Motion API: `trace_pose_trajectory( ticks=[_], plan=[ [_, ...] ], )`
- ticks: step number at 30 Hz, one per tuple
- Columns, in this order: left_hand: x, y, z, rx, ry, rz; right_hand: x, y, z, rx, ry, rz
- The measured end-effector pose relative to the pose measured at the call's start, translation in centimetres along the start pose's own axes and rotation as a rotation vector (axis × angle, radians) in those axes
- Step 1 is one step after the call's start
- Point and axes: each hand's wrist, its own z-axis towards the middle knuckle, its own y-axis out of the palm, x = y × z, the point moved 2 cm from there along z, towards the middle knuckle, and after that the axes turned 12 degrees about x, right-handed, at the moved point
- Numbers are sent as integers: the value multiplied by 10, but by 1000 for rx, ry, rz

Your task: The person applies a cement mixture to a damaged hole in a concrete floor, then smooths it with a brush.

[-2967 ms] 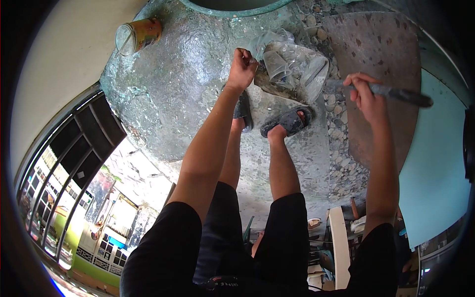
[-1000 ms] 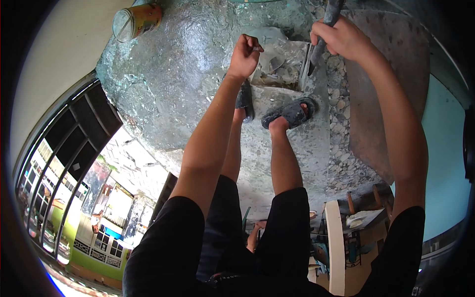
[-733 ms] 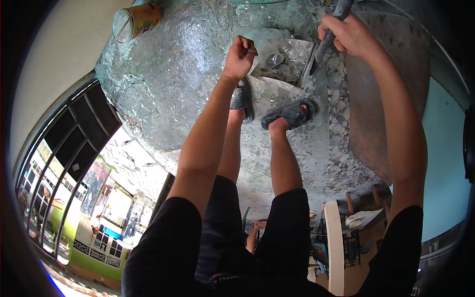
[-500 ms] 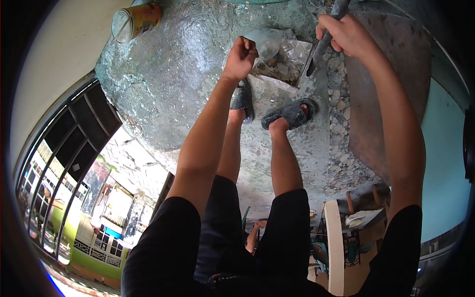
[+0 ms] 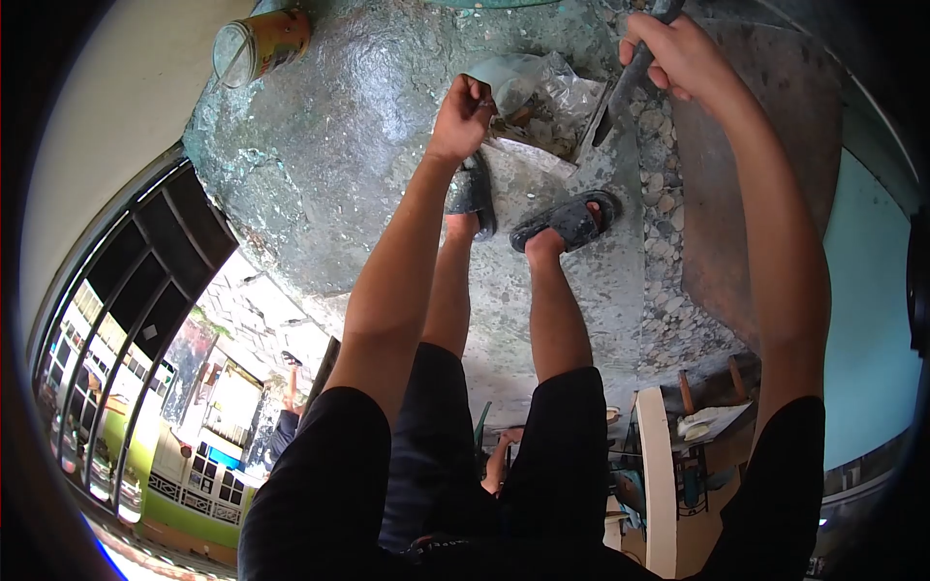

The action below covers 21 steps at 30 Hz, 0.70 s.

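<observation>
My right hand [image 5: 678, 58] is wrapped round a long dark stick [image 5: 639, 68]. The flat lower end of the stick rests against or just beside the right side of a shallow whitish box [image 5: 533, 155]. Scraps and dry debris [image 5: 542, 124] lie in the box, along with a crumpled clear plastic bag [image 5: 567, 85]. My left hand [image 5: 461, 118] is closed at the box's left side, fingers curled. Whatever it may hold is too small or hidden to make out. Below the box are my feet in dark sandals [image 5: 567, 223].
A paint bucket [image 5: 276, 46] lies or stands at the upper left on the wet-looking concrete floor [image 5: 339, 126]. A strip of pebbles [image 5: 662, 223] and a brown board [image 5: 760, 174] are to the right. Barred gate [image 5: 145, 252] at the left; another person's arm [image 5: 499, 460] shows behind.
The box, the stick's lower end and my left hand have shifted slightly left. The plastic bag's folds look different. Another person has come into view at the lower left, beyond my arm.
</observation>
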Motion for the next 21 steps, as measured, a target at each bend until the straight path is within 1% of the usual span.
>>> trace_pose_trajectory(
  ticks=[3,5,7,8,14,16,19,21],
  plan=[
    [-3,-6,3,30,14,15,-4,6,-1,-34,-8,-15],
    [-11,-11,-2,50,3,11,-1,5,-4,1,69,16],
    [-16,-18,-1,70,21,121,-4,4,-8,12,78,26],
    [-20,-20,-1,73,21,123,-6,5,-10,17,89,42],
    [-14,-20,-7,172,-13,62,-14,-1,-17,53,34,-25],
    [-6,-16,-10,200,-71,-104,-10,-1,-14,58,32,-25],
    [-11,-17,-11,246,-112,-55,-13,1,-16,48,46,-10],
    [-11,-14,-11,230,-107,-72,-10,0,-19,39,81,-6]
  ],
)
